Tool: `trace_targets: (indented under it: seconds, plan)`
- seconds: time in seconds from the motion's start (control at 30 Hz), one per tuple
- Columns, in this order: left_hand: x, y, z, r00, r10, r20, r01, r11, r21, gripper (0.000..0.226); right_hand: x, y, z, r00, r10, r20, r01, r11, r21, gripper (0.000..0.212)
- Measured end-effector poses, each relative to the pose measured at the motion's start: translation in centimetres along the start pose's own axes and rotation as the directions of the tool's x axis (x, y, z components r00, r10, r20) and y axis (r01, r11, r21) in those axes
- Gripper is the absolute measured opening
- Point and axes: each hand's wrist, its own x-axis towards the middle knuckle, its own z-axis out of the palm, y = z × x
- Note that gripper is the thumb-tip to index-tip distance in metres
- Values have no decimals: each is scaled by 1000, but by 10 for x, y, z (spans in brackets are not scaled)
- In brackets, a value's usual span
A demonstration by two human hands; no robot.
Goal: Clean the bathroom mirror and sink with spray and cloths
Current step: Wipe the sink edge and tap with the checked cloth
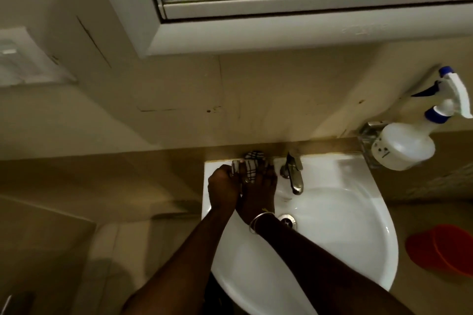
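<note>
I am looking down into a dim beige bathroom, with the white-framed wall mirror across the top of the frame and the white ceramic corner sink filling the lower centre. At the right edge a translucent white spray bottle with a blue collar rests on a small rack beside the sink, with a red plastic basin on the floor below it. A brushed-metal tap stands at the sink's back rim. Just left of it, both hands meet on a black-and-white checked cloth bunched on the rim: my left hand curled around its left side, my right hand, bangle at the wrist, pressing flat over it. To do this well I would keep the cloth flat and work firmly along the back ledge, then around the tap's base.
</note>
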Motion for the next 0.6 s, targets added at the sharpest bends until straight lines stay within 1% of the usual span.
trace_targets:
  seconds: [0.07,0.13,0.2,0.3,0.37,0.43,0.5,0.57,0.6]
  plan:
    - [4,-10,-11,1000,-19,-5,20,1000,20,16,3,-11,5,999,-32,41,33,999,-26,78]
    - [8,-21,-22,1000,-25,-8,25,999,27,18,3,-25,9,996,-79,48,81,996,-39,79]
    - [9,-31,-34,998,-48,-44,48,999,5,17,5,-39,11,990,-134,43,135,990,-36,78]
    - [6,-44,-49,986,-119,-117,118,993,-18,15,8,-55,16,976,-213,52,214,977,-1,70]
    - [3,-51,-57,980,-142,-138,139,990,-29,15,9,-59,18,959,-275,66,275,961,17,65]
    - [-1,-56,-62,978,-144,-148,137,989,-61,13,10,-56,17,931,-360,65,360,933,17,63]
    - [-7,-56,-62,981,-112,-157,100,991,-85,11,12,-46,10,896,-437,82,439,898,-12,65]
    - [-13,-51,-60,985,-66,-157,55,996,-73,10,15,-35,3,876,-471,102,478,877,-48,67]
    - [-16,-49,-56,989,-40,-141,31,998,-62,10,14,-27,0,882,-460,106,468,882,-64,67]
